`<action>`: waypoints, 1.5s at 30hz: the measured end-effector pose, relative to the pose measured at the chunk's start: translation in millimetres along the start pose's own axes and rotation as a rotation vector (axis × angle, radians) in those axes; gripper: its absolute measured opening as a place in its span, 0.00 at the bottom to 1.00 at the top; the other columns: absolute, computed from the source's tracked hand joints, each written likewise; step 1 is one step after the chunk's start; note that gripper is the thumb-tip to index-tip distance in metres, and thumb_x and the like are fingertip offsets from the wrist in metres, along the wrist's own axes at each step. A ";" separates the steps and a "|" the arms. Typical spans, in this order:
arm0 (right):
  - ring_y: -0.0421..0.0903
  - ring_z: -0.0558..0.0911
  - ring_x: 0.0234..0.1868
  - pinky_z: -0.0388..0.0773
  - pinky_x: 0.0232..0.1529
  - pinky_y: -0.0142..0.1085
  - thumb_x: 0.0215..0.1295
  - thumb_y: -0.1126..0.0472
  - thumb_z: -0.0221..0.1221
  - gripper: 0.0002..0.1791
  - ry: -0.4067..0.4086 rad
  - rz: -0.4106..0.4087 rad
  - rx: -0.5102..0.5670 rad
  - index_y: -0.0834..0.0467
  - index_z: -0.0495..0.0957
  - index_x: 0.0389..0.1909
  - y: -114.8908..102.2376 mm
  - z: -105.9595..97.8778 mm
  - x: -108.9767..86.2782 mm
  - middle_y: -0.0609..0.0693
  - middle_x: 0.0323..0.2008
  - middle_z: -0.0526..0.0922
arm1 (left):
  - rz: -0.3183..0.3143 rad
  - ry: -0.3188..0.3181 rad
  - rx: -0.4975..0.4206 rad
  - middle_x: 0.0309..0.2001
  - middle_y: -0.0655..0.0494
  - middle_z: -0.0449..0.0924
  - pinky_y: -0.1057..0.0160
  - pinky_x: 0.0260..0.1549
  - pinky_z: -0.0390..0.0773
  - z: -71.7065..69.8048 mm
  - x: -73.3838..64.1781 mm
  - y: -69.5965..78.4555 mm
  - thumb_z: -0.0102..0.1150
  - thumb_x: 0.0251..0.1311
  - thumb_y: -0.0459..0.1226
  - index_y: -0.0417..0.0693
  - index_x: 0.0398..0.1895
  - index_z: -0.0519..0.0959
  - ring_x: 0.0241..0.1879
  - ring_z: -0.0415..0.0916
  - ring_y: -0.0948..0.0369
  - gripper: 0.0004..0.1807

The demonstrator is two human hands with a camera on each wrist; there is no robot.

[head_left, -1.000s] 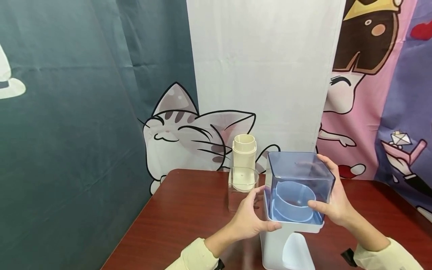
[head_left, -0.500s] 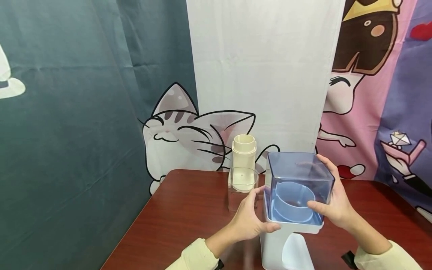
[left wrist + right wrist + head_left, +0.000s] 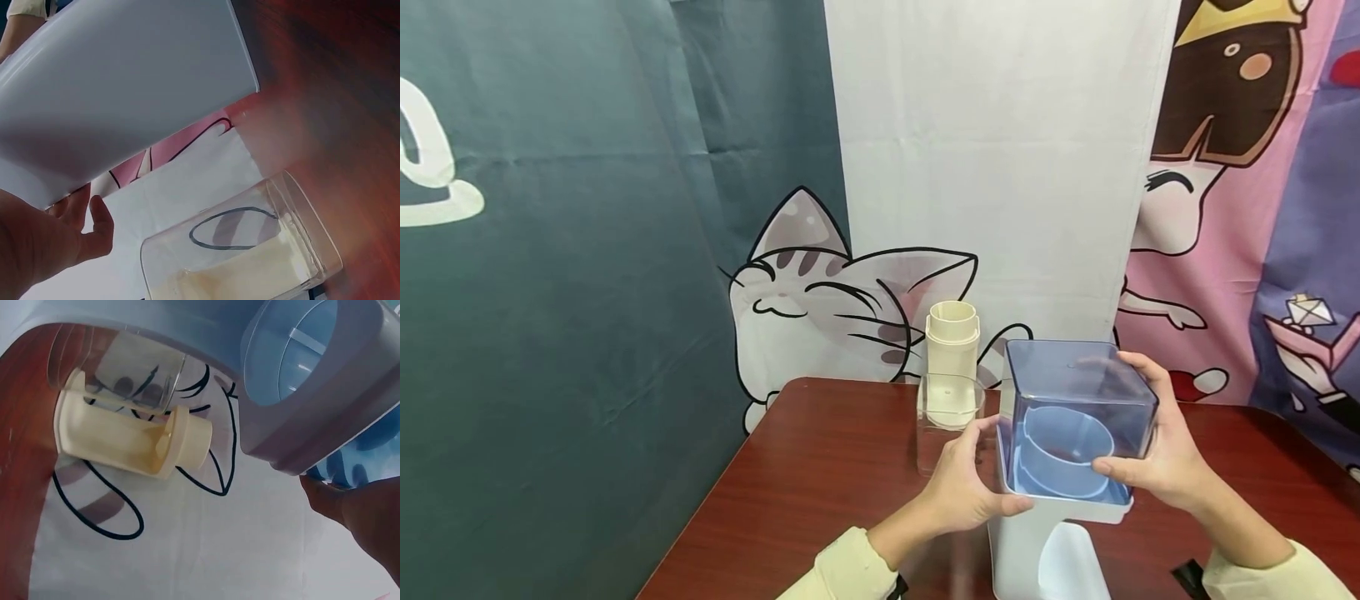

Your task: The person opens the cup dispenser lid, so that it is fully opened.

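A translucent blue square tank (image 3: 1075, 375) with a round ring inside sits in the white top tray of a dispenser-like stand (image 3: 1018, 550). My left hand (image 3: 958, 492) grips the tray's left corner, thumb in front and fingers towards the back. On the other side, my right hand (image 3: 1172, 454) holds the tank's right wall, its thumb across the front corner. From the left wrist, the stand's plain white side (image 3: 144, 81) hides some of the left fingers. Seen from the right wrist, a round opening shows in the underside of the stand's overhanging head (image 3: 281, 437).
Behind the left hand stands a cream cylindrical part (image 3: 952, 354) with a clear open container (image 3: 932, 450) in front of it. Everything is on a reddish-brown wooden table (image 3: 820, 442). Printed cartoon curtains (image 3: 1000, 167) hang close behind the table.
The head view has turned slightly left, so the whole scene lies a little further right. Both hands keep the same hold on the tank and tray.
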State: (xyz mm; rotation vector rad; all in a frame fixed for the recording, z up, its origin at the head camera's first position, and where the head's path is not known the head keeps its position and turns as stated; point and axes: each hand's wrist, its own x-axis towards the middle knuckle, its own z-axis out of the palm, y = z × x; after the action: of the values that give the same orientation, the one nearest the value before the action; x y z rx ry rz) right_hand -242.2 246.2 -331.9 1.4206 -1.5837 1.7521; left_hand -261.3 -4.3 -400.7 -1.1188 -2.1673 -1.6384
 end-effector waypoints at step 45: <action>0.42 0.71 0.59 0.71 0.54 0.26 0.53 0.76 0.58 0.58 -0.021 0.231 -0.294 0.56 0.32 0.78 -6.6 4.2 -4.3 0.53 0.64 0.62 | -0.072 0.063 -0.081 0.56 0.64 0.73 0.61 0.60 0.66 8.7 -3.6 2.7 0.77 0.41 0.40 0.54 0.71 0.61 0.58 0.68 0.67 0.50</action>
State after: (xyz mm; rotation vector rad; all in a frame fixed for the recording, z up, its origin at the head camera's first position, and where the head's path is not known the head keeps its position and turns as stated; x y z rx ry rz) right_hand -233.3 245.8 -332.8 1.1578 -1.9879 1.5433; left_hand -254.6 2.1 -404.0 -1.0066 -2.1424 -1.7818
